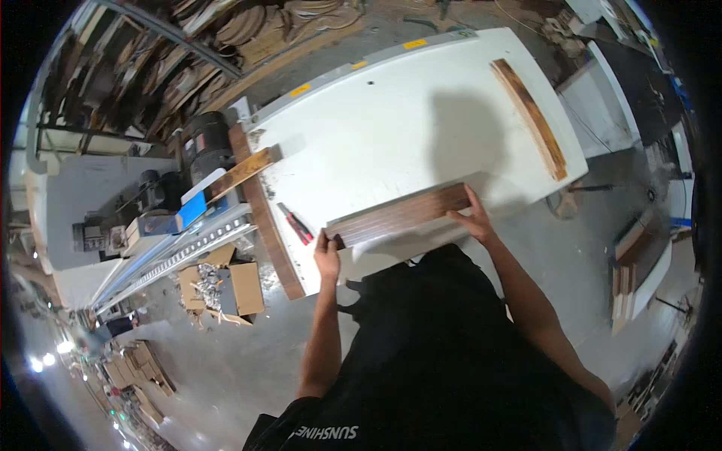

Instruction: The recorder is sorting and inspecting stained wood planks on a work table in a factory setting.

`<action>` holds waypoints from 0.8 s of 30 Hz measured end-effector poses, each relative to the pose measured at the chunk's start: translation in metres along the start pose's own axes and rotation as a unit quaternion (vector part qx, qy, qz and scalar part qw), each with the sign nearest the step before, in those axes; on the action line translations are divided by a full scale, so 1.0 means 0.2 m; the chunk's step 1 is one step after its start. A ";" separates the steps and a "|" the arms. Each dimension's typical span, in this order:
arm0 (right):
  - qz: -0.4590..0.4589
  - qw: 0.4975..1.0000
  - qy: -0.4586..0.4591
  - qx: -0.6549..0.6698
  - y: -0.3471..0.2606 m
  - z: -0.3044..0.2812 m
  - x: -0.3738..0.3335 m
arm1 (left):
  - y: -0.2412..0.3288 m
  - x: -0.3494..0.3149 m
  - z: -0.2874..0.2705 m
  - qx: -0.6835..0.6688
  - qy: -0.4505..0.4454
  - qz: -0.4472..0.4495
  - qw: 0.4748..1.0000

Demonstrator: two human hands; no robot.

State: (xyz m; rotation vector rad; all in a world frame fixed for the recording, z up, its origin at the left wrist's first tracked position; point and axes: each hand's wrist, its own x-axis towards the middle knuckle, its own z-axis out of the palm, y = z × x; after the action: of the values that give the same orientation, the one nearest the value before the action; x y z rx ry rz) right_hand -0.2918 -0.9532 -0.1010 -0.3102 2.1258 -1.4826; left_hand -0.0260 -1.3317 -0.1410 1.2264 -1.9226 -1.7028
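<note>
Between my two hands is a dark brown wooden board (398, 216) with fine lines along its length, held over the near edge of a white worktable (361, 150). My left hand (326, 255) is closed on the board's left end, thumb and fingers pinching it. At the other end, my right hand (474, 218) grips the right corner, thumb below and fingers at the end. A red and black utility knife (296, 225) lies on the table just left of my left hand. The board casts a shadow on the table beneath it.
A brown wood strip (524, 113) lies at the table's right end. On the left stand a machine with a black motor (207, 143), a long brown plank (263, 218) along the table edge, and a cardboard box (247, 287) of scraps. Wood pieces (639, 263) lean at the right.
</note>
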 end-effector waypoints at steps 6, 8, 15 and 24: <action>-0.144 0.973 0.063 -0.170 0.01 0.01 -0.10 | 0.34 0.13 -0.22 0.279 0.008 0.015 0.960; -0.150 0.958 0.106 -0.222 0.01 0.01 -0.15 | 0.42 0.33 -0.34 0.344 0.071 0.109 0.930; -0.064 0.944 0.156 -0.285 -0.02 -0.04 -0.41 | 0.76 1.28 -0.91 0.617 0.052 0.192 0.761; -0.026 0.939 0.235 -0.251 0.08 0.12 -0.66 | 0.75 1.87 -0.76 0.531 -0.203 0.213 0.794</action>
State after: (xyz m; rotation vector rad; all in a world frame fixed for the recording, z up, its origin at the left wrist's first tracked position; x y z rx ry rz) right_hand -0.1672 -0.9046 -0.0848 -0.2036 2.8992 -1.0891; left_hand -0.2009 -1.7213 -0.0800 0.5257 -3.2888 -0.5795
